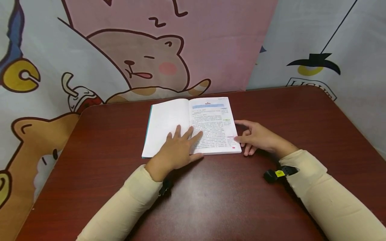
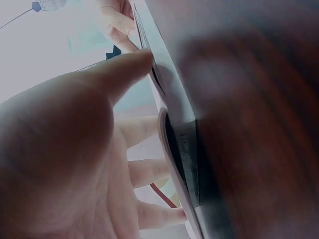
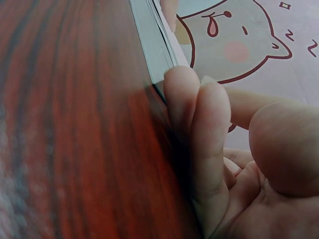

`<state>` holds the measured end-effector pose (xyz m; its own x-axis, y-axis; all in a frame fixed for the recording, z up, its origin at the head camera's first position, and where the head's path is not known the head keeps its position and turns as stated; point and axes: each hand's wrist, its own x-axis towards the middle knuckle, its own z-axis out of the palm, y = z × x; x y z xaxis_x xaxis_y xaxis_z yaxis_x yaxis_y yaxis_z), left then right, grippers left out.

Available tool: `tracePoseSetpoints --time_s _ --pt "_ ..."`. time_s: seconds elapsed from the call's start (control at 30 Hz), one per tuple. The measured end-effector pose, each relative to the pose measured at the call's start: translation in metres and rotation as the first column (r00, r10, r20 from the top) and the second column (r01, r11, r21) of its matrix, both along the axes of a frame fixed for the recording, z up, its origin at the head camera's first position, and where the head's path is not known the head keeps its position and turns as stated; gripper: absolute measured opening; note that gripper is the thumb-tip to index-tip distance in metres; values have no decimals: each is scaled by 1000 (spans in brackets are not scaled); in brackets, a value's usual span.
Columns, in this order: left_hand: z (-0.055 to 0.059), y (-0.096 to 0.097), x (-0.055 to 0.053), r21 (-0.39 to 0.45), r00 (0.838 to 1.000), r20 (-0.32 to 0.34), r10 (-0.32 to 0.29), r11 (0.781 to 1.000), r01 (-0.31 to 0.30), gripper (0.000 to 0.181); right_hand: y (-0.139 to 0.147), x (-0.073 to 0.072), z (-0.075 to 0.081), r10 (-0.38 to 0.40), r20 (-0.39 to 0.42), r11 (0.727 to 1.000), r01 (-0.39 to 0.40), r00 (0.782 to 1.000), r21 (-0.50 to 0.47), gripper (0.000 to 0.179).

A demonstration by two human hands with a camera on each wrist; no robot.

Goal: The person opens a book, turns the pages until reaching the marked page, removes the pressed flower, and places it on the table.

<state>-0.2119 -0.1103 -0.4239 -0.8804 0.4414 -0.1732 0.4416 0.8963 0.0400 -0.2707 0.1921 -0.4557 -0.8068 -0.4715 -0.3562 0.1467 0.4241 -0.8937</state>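
Note:
An open book (image 1: 169,117) lies on the table, its left page blank and its right page filled with print. My left hand (image 1: 176,149) rests palm down across the lower middle of it, fingers spread over both pages. In the left wrist view the thumb and fingertips press on the top sheets, which bow up from the page block (image 2: 182,124). At the book's right edge, my right hand (image 1: 259,137) pinches the margin, thumb over the printed page and index finger at the side. Its other fingers curl beside the lower corner, close over the table.
The reddish-brown wooden table (image 1: 211,201) stretches around the book on all sides. Behind it hangs a cloth (image 1: 226,43) with cartoon animals, close to the table's back edge. A black strap device (image 1: 272,175) sits at the right wrist.

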Motion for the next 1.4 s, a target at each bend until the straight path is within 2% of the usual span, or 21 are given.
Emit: tracePoseSetpoints --time_s 0.63,0.83,1.17,1.4 --pt "-1 0 -1 13 999 -28 -30 999 30 69 0 0 -3 -9 4 1000 9 1000 -5 81" --pt "-2 0 -2 22 998 -51 -46 999 47 65 -1 0 -2 -20 22 1000 20 1000 2 73" --pt "-1 0 0 14 998 -43 -51 999 52 63 -3 -1 -1 -56 86 998 58 995 -20 63" --pt "-1 1 -1 12 999 -20 -48 999 49 63 -2 2 1 -51 98 998 55 994 -36 61"
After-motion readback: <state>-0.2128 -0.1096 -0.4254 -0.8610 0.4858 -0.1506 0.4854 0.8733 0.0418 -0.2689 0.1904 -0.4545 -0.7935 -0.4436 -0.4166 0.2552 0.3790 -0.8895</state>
